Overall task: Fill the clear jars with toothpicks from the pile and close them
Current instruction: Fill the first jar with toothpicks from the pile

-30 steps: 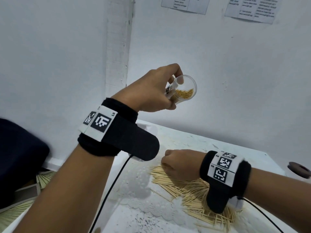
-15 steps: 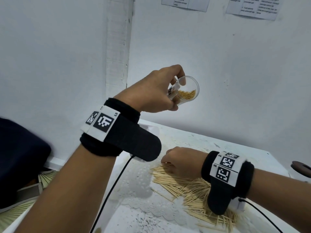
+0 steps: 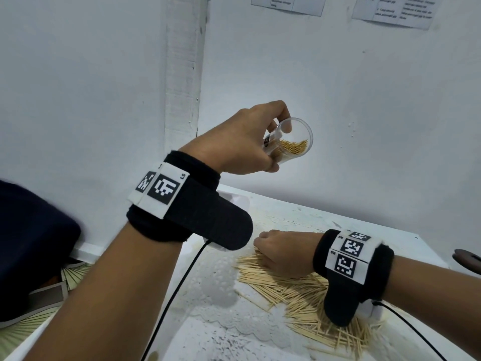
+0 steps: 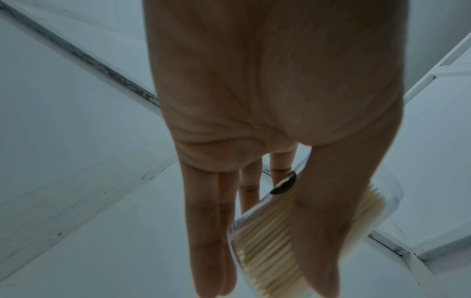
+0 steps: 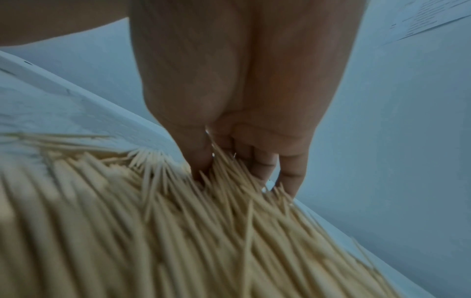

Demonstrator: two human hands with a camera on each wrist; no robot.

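My left hand (image 3: 244, 144) holds a clear jar (image 3: 291, 140) up in the air, tilted with its open mouth facing right. The jar is partly filled with toothpicks (image 3: 292, 148). In the left wrist view the thumb and fingers grip the jar (image 4: 267, 227) around its side. My right hand (image 3: 282, 252) is down on the toothpick pile (image 3: 299, 293) on the white table, knuckles up. In the right wrist view its thumb and fingers (image 5: 265, 161) pinch a bunch of toothpicks (image 5: 224, 167) at the pile's far edge. No lid is in sight.
The white table (image 3: 221, 321) stands against a white wall corner. A dark round object (image 3: 468, 257) lies at the table's far right edge. A dark shape (image 3: 31, 246) sits at the left. Cables run from both wrist straps.
The left hand has shifted the jar slightly right and down. The right hand stays on the pile, with its fingers working into the toothpicks.
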